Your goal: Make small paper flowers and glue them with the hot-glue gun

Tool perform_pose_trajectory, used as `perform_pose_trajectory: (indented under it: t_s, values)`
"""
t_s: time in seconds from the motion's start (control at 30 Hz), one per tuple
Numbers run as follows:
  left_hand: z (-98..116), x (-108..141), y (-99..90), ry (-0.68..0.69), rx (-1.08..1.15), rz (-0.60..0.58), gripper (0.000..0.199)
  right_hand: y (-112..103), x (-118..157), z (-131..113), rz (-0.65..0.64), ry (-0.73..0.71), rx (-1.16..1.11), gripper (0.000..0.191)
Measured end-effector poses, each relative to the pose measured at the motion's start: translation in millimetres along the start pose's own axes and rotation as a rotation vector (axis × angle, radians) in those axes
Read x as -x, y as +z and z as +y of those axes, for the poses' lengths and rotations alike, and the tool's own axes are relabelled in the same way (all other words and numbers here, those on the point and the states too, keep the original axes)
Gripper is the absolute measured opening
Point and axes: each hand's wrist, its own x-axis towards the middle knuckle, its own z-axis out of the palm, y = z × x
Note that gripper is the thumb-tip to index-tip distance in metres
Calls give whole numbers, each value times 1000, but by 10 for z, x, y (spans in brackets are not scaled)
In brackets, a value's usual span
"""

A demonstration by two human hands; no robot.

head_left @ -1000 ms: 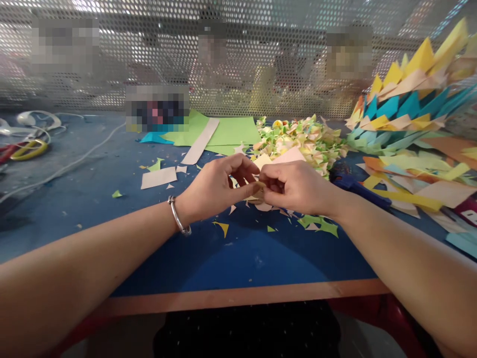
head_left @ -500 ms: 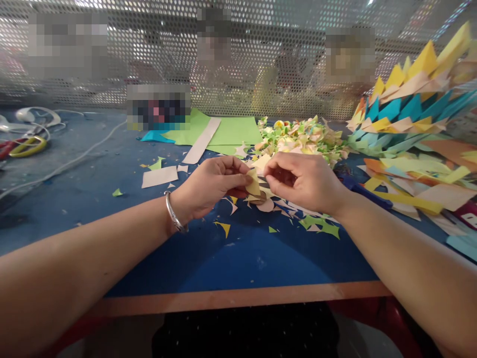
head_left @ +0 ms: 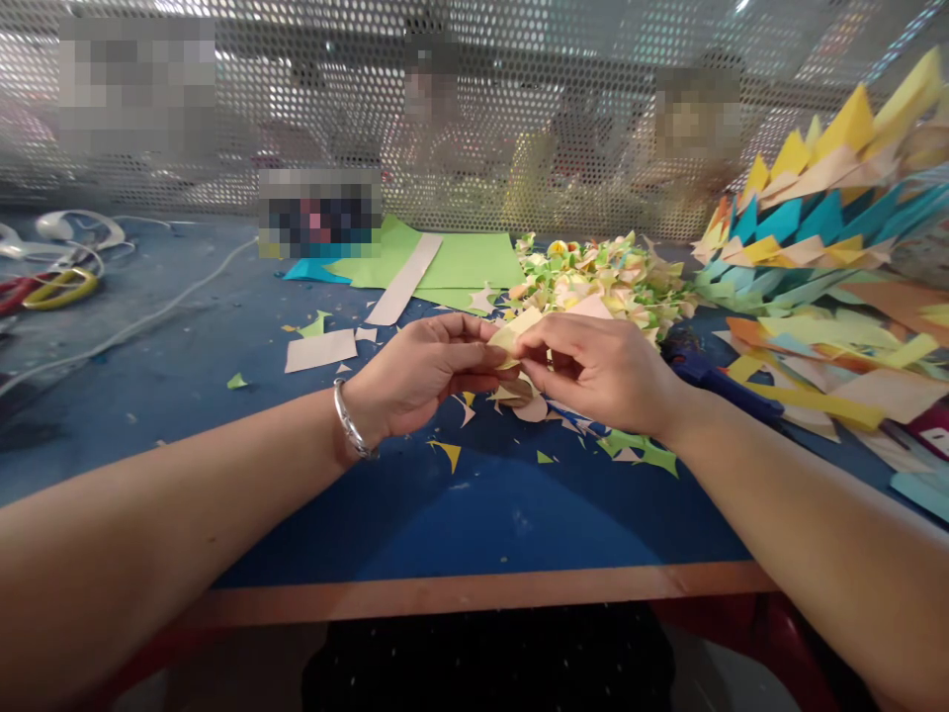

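Note:
My left hand (head_left: 437, 368), with a silver bangle at its wrist, pinches a small yellow piece of paper (head_left: 504, 341) between thumb and fingers. On the paper's right edge, the fingertips of my right hand (head_left: 593, 364) are closed too. Both hands hover low over the blue table, fingertips nearly meeting. Just beneath them lie pale cut paper scraps (head_left: 528, 407). Beyond my right hand rises a heap of small curled green, cream and yellow paper pieces (head_left: 604, 272). My palms and part of the yellow paper are hidden.
Green sheets (head_left: 474, 259) and a pale strip (head_left: 406, 279) lie behind my hands. To the right are a blue-handled tool (head_left: 723, 384), loose coloured strips (head_left: 837, 371) and a folded-paper structure (head_left: 808, 218). White earphones (head_left: 81, 229) and a cable lie left. A perforated metal screen (head_left: 474, 178) stands behind.
My right hand has moved left until its fingertips meet the yellow paper. The paper has tilted between my fingers; my left hand stays almost in place.

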Motion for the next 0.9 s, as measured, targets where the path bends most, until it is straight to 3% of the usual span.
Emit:
perform_pose_trajectory:
  t_s: [0.23,0.47,0.9]
  values:
    - [-38,54,54,190,-91,21,8,45,10,-32,37,265,-319,5]
    - [-76,66,55,381,-227,-38,13,47,-2,-38,60,308,-384,12]
    - [-99,10,24,324,-179,-15,9,56,4,-47,72,281,-382,12]
